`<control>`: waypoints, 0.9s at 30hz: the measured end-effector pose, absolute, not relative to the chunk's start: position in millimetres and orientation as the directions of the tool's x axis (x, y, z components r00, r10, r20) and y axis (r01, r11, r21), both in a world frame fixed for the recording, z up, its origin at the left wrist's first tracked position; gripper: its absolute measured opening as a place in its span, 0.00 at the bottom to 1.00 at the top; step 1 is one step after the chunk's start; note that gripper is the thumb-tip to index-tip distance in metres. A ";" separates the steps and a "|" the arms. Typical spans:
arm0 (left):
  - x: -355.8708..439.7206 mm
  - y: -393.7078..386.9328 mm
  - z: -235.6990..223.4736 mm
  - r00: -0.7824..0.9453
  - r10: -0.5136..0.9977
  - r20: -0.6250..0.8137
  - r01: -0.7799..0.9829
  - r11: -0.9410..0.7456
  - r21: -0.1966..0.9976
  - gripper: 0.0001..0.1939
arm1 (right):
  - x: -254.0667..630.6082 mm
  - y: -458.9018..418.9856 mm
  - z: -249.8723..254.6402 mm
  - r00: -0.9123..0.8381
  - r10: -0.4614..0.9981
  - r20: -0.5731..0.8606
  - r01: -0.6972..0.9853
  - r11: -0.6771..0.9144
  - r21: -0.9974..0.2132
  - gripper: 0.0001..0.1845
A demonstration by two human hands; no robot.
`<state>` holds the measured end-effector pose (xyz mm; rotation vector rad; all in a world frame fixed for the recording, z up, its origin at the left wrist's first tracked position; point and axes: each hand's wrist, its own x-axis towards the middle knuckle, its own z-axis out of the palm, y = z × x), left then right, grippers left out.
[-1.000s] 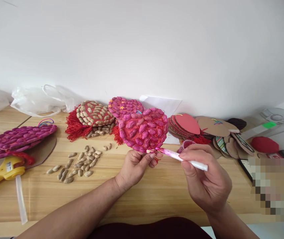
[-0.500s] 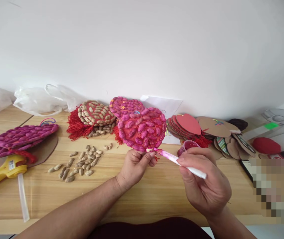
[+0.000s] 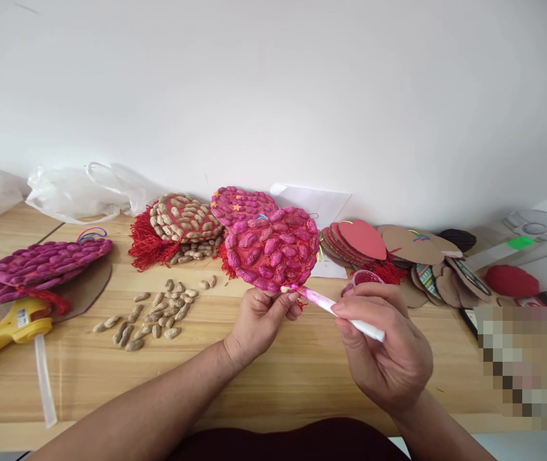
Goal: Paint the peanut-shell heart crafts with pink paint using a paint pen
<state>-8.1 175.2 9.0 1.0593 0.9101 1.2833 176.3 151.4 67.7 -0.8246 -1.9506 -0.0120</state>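
My left hand (image 3: 264, 320) pinches the lower edge of a peanut-covered ornament (image 3: 276, 250), holding it upright above the table. Its peanuts are bright pink on a red backing, except for a pale spot near my thumb. Between the fingers of my right hand (image 3: 388, 349) is a white paintbrush (image 3: 352, 322), its far end stained pink. That pink tip meets the ornament's bottom edge, close to my left thumb. Behind my right fingers stands a small clear cup (image 3: 366, 278) with pink paint, partly hidden.
Loose peanuts (image 3: 170, 310) lie left of my hands. A yellow glue gun (image 3: 23, 320) and a purple peanut ornament (image 3: 38, 266) are further left. Against the wall stand an unpainted peanut ornament (image 3: 184, 218), plastic bags (image 3: 86, 192) and stacked red-faced cardboard shapes (image 3: 362, 240).
My right hand and the paintbrush have shifted slightly left, the tip moving along the ornament's lower edge. The ornament and my left hand have hardly moved.
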 end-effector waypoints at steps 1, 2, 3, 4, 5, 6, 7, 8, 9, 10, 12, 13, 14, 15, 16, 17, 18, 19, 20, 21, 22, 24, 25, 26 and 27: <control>-7.9 175.6 8.7 0.090 0.995 0.044 -0.290 -0.016 0.957 0.21 | 176.7 151.4 67.6 -0.288 0.541 0.790 0.555 0.767 -0.322 0.15; -7.8 175.9 8.4 0.091 0.995 0.044 -0.290 -0.015 0.957 0.21 | 177.2 151.4 67.4 -0.281 0.540 0.793 0.563 0.762 -0.320 0.15; -7.7 176.1 8.0 0.092 0.995 0.044 -0.290 -0.016 0.957 0.21 | 177.7 151.5 67.1 -0.272 0.541 0.796 0.571 0.756 -0.319 0.15; -7.6 176.2 7.7 0.095 0.994 0.046 -0.289 -0.017 0.957 0.21 | 178.1 151.5 67.0 -0.262 0.540 0.800 0.576 0.753 -0.319 0.15; -7.6 176.1 7.3 0.097 0.994 0.050 -0.288 -0.020 0.957 0.21 | 178.2 151.6 66.9 -0.256 0.534 0.806 0.576 0.754 -0.317 0.14; -7.7 175.9 7.0 0.098 0.994 0.053 -0.288 -0.023 0.957 0.21 | 178.1 151.5 66.9 -0.253 0.527 0.811 0.568 0.759 -0.316 0.14; -7.7 175.6 6.7 0.100 0.993 0.055 -0.288 -0.024 0.957 0.21 | 177.7 151.4 67.1 -0.256 0.521 0.814 0.557 0.768 -0.317 0.14; -7.8 175.4 6.4 0.099 0.994 0.056 -0.291 -0.025 0.956 0.21 | 177.3 151.2 67.3 -0.265 0.516 0.815 0.545 0.777 -0.315 0.13; -7.8 175.4 6.2 0.098 0.994 0.056 -0.294 -0.025 0.955 0.21 | 176.9 151.0 67.7 -0.279 0.512 0.813 0.536 0.785 -0.310 0.13; -7.7 175.4 5.8 0.096 0.994 0.054 -0.295 -0.023 0.955 0.21 | 176.7 150.9 68.1 -0.293 0.511 0.808 0.534 0.789 -0.305 0.13; -7.5 176.0 5.2 0.091 0.995 0.051 -0.290 -0.023 0.957 0.20 | 176.8 150.8 68.9 -0.307 0.516 0.800 0.542 0.786 -0.299 0.13; -7.4 176.3 4.9 0.090 0.995 0.051 -0.286 -0.023 0.958 0.20 | 177.1 150.9 69.2 -0.302 0.516 0.802 0.547 0.782 -0.298 0.13; -7.3 176.6 4.6 0.089 0.995 0.051 -0.284 -0.024 0.959 0.20 | 177.3 151.1 69.6 -0.290 0.513 0.808 0.550 0.780 -0.298 0.13; -7.2 176.7 4.5 0.089 0.995 0.053 -0.282 -0.026 0.959 0.20 | 177.3 151.2 69.9 -0.277 0.510 0.814 0.550 0.779 -0.301 0.13; -7.3 176.6 4.4 0.088 0.995 0.055 -0.281 -0.028 0.959 0.20 | 177.1 151.4 70.2 -0.267 0.510 0.817 0.548 0.778 -0.307 0.13; -7.4 176.4 4.5 0.087 0.995 0.056 -0.279 -0.030 0.960 0.20 | 176.7 151.6 70.5 -0.263 0.514 0.816 0.544 0.778 -0.314 0.13; -7.5 176.0 4.6 0.085 0.995 0.057 -0.276 -0.032 0.961 0.20 | 176.2 151.8 70.8 -0.263 0.522 0.811 0.539 0.777 -0.325 0.13; -7.7 175.6 4.9 0.081 0.995 0.058 -0.272 -0.034 0.962 0.20 | 175.5 152.0 71.0 -0.267 0.533 0.803 0.535 0.775 -0.337 0.12; -7.8 175.3 5.2 0.078 0.995 0.059 -0.269 -0.036 0.963 0.20 | 175.0 152.1 71.1 -0.273 0.545 0.793 0.535 0.771 -0.346 0.12; -7.9 175.0 5.4 0.074 0.996 0.058 -0.265 -0.037 0.963 0.20 | 174.7 152.3 71.3 -0.278 0.556 0.783 0.541 0.764 -0.351 0.11; -8.0 174.9 5.6 0.069 0.996 0.059 -0.264 -0.039 0.964 0.20 | 174.6 152.4 71.6 -0.279 0.564 0.777 0.549 0.758 -0.352 0.11; -7.9 175.1 5.5 0.066 0.996 0.062 -0.264 -0.043 0.964 0.20 | 175.0 152.7 72.3 -0.269 0.573 0.775 0.576 0.740 -0.347 0.10; -7.7 175.3 5.4 0.068 0.996 0.064 -0.266 -0.043 0.963 0.20 | 175.4 152.9 72.8 -0.260 0.576 0.775 0.589 0.731 -0.345 0.10; -7.6 175.5 5.1 0.071 0.995 0.065 -0.268 -0.044 0.962 0.20 | 175.6 153.0 73.4 -0.249 0.579 0.777 0.596 0.724 -0.348 0.10; -7.6 175.6 4.9 0.073 0.995 0.066 -0.271 -0.044 0.962 0.20 | 175.6 153.2 73.9 -0.238 0.582 0.778 0.595 0.720 -0.356 0.10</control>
